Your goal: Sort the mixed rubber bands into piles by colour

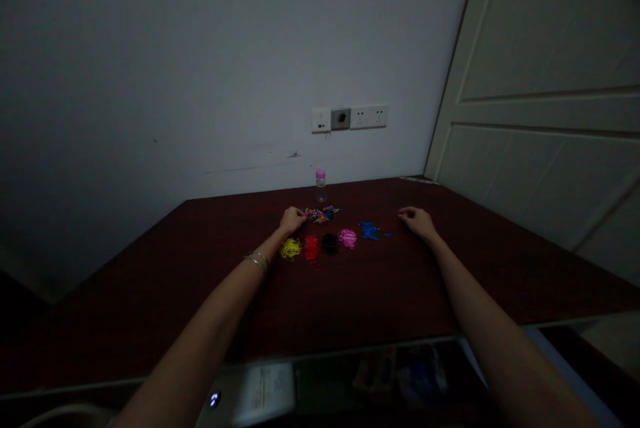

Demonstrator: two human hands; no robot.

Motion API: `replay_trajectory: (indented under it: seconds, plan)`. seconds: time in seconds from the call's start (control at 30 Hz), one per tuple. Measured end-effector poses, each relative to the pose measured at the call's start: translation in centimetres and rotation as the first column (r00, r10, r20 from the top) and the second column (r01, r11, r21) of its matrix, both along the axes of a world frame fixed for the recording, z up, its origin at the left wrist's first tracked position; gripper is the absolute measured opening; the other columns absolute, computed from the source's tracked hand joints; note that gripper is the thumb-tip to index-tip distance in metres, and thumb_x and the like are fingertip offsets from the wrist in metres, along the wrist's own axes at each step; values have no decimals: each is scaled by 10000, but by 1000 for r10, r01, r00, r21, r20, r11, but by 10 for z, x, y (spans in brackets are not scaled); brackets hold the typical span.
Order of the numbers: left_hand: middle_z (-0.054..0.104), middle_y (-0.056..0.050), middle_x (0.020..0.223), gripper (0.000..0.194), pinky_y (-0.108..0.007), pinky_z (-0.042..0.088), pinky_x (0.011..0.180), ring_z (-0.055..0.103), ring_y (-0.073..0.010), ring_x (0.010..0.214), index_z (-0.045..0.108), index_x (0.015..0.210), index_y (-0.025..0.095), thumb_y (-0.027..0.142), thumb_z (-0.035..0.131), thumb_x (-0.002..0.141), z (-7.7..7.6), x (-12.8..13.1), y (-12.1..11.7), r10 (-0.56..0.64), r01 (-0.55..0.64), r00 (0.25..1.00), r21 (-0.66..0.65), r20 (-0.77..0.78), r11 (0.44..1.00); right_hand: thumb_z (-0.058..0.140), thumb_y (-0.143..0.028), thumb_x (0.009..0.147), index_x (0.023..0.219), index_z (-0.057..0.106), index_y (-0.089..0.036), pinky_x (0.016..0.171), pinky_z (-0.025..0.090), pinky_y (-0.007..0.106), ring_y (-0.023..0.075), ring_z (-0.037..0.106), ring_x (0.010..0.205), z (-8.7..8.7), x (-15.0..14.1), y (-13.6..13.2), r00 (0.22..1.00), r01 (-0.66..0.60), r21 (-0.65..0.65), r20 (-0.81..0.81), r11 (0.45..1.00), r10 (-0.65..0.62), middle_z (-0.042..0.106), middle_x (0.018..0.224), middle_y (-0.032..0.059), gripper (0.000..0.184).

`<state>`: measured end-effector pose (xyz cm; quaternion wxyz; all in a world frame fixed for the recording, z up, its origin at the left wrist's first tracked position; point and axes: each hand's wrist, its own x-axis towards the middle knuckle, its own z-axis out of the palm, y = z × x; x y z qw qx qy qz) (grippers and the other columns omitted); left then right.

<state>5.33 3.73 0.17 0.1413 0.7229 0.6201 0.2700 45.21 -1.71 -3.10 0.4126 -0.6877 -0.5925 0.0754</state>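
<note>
mixed pile (317,215): is lying on the dark red table (350,311), its small pieces showing many colours; i am taking it as clock centre.
left hand (292,220): is sitting at 9 o'clock, fingertips appearing to be touching the pile's edge; fingers are bending inward, but i cannot tell whether they are pinching a piece.
right hand (418,221): is lying well apart at 3 o'clock, past the blue heap (369,231); fingers are curling toward the thumb, contents too dim to tell.
sorted colours: yellow heap (291,249) is lying at 7 o'clock, red heap (311,248) at 6, black heap (329,244) at 5, pink heap (347,239) at 4, blue between 3 and 4.
bottle (321,187): is standing upright at 12, just beyond the pile.
step at the pile: judging by layout, the left hand is picking among mixed pieces.
next pick: is probably calling for a light fingertip pinch, one piece only, neighbours staying put.
</note>
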Motion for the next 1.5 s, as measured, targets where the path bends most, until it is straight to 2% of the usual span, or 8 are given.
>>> replay_trajectory:
  seconds: [0.17,0.43,0.73,1.03,1.2,1.37,1.43,1.5]
  plan:
    - [704,-72,807,184,-202,414,663,609,-162,757,739,803,137,209,609,693,-2,-3,1,22,-22,999,12,48,1000,570,-254,717,896,681,-115,649,426,253,160,591,677,2,-2,-2,1000,-5,-4,-4,1000,5,664,738,58,251]
    - [690,-79,715,291,-207,384,570,569,-137,624,735,780,129,391,633,706,-6,-1,6,61,-63,994,20,87,998,564,-250,719,897,681,-119,643,423,252,157,586,662,4,-3,-4,1000,-3,-11,-4,1000,2,660,730,53,250]
    - [702,-72,786,204,-201,384,575,599,-147,691,734,812,158,299,634,703,-4,10,2,120,-120,991,-7,61,993,562,-256,712,886,686,-126,637,426,255,159,582,660,3,-3,-3,1000,-11,-1,-1,1000,11,657,734,55,250]
    - [702,-78,808,193,-209,388,587,597,-147,703,726,814,146,273,630,704,-5,6,5,128,-128,988,-5,88,992,556,-258,720,900,678,-132,643,426,254,160,589,676,1,-1,-1,1000,-18,-14,4,1000,18,661,737,53,251]
    - [704,-84,803,172,-208,393,601,598,-143,704,727,799,125,227,626,706,6,2,3,93,-101,985,50,144,994,553,-258,718,895,679,-136,642,431,253,161,594,679,0,0,0,1000,-23,-14,6,1000,23,666,737,51,250]
    - [703,-81,765,222,-211,401,603,595,-147,696,732,759,114,307,633,710,24,4,2,30,-51,973,86,228,995,568,-257,704,873,684,-143,652,434,262,162,594,669,1,-1,0,1000,-13,-9,16,1000,13,667,734,48,235]
    - [699,-77,745,233,-212,405,605,591,-145,691,731,744,111,322,646,694,31,8,2,-31,12,964,72,264,997,571,-255,702,868,686,-145,647,434,262,161,595,664,1,-2,-1,1000,-10,-2,15,1000,10,666,728,47,230]
    - [694,-76,734,236,-213,408,605,584,-140,679,730,750,99,312,664,671,37,14,1,-136,130,941,43,308,991,572,-249,700,859,687,-148,636,434,258,160,595,659,2,-3,-2,1000,-4,-6,9,1000,4,665,718,45,221]
